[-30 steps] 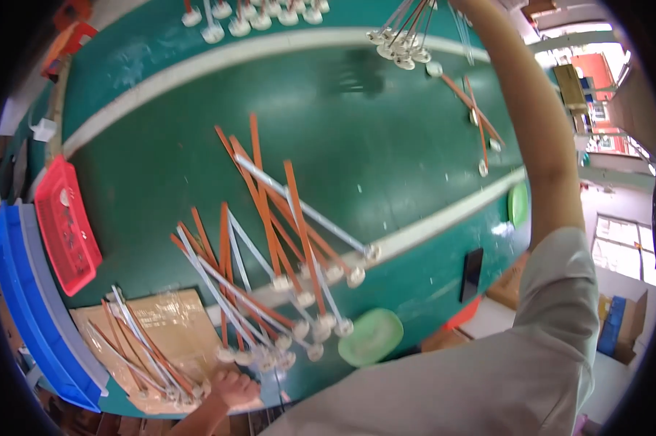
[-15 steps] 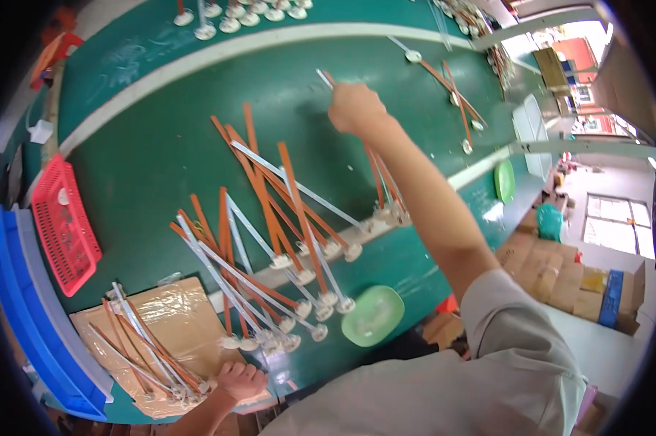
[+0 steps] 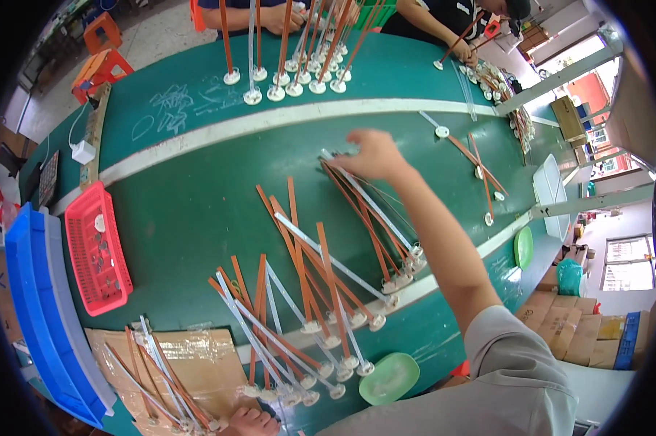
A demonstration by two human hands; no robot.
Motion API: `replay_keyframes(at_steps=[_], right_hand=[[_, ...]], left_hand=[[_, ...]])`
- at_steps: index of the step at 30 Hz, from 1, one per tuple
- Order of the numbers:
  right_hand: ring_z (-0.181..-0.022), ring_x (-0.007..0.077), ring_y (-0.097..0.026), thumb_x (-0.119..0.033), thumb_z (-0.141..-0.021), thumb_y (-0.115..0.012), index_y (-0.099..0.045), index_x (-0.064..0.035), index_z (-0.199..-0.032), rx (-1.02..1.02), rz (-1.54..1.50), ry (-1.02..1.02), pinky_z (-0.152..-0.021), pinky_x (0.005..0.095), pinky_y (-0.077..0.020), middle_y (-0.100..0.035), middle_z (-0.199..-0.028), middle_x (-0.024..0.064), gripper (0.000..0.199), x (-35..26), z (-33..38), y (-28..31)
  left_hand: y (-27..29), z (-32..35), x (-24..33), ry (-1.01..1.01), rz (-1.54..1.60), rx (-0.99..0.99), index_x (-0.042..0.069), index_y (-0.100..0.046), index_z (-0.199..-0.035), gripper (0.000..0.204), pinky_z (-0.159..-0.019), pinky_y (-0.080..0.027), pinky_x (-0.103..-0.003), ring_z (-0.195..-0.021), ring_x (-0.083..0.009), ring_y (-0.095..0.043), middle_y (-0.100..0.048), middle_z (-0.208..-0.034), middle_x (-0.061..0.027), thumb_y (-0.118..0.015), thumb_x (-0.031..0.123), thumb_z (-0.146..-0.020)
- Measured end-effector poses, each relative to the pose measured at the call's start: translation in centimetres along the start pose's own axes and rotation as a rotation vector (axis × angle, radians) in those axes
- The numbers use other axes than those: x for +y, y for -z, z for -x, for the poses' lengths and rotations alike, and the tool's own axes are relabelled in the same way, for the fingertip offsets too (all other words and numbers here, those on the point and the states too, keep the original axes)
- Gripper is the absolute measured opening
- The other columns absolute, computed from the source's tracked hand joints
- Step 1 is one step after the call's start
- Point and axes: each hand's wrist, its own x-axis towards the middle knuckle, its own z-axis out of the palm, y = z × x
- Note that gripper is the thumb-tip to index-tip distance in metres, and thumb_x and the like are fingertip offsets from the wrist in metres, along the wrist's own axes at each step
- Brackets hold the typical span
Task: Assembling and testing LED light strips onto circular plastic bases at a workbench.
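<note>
My right hand (image 3: 368, 156) reaches out over the green table (image 3: 190, 203) and is closed on the far tips of a bundle of orange and white rods (image 3: 375, 218). Their round white bases lie near the white stripe. More such rods (image 3: 306, 291) lie fanned out to the left of the bundle. Only part of my left hand (image 3: 249, 421) shows at the bottom edge, touching the bases of the nearest rods by a sheet of cardboard (image 3: 197, 370). Its grip is hidden.
A red basket (image 3: 95, 251) and blue bins (image 3: 45, 312) stand at the left. Two green dishes (image 3: 390, 378) (image 3: 523, 247) sit near the table's edge. Rods stand upright (image 3: 284, 73) at the far side, where other people's hands (image 3: 277, 18) work. Cardboard boxes (image 3: 575, 327) are stacked at the right.
My right arm has swung back from the far right corner to the middle of the table, bringing a bundle of rods down beside the fanned ones. My left hand stayed put.
</note>
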Motion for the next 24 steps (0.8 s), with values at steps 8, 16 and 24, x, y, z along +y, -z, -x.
replay_keyframes(at_steps=[8,16,24], right_hand=[[-0.113,0.019,-0.062,-0.02,-0.072,-0.09,-0.058,-0.0006,-0.127,0.609,-0.718,0.147,-0.098,0.0335,-0.0502,-0.067,-0.119,0.0107,0.067,2.9,-12.7,8.0],[-0.111,0.0203,-0.064,-0.035,-0.06,-0.095,-0.053,-0.0035,-0.135,0.55,-0.588,0.249,-0.099,0.0374,-0.0477,-0.07,-0.114,0.0111,0.091,-2.4,-15.4,7.1],[-0.101,0.021,-0.068,-0.05,-0.056,-0.094,-0.053,-0.0052,-0.132,0.593,-0.512,0.401,-0.088,0.0344,-0.0536,-0.069,-0.111,0.0102,0.098,-10.5,-15.1,4.2]], left_hand=[[-2.7,3.5,-0.5,-0.044,-0.001,-0.206,0.023,-0.066,-0.094,0.022,-0.072,-0.04,-0.047,-0.082,-0.0243,-0.053,-0.057,-0.089,-0.0002,-0.053,0.035,-0.082],[-2.2,3.4,-0.7,-0.034,0.018,-0.223,0.025,-0.064,-0.118,0.037,-0.074,-0.044,-0.047,-0.087,-0.0238,-0.053,-0.057,-0.101,0.0016,-0.048,0.035,-0.086],[-1.7,1.3,-0.5,0.066,-0.065,-0.042,0.021,-0.066,-0.09,0.018,-0.072,-0.043,-0.043,-0.081,-0.021,-0.053,-0.058,-0.08,0.0021,-0.055,0.035,-0.086]])
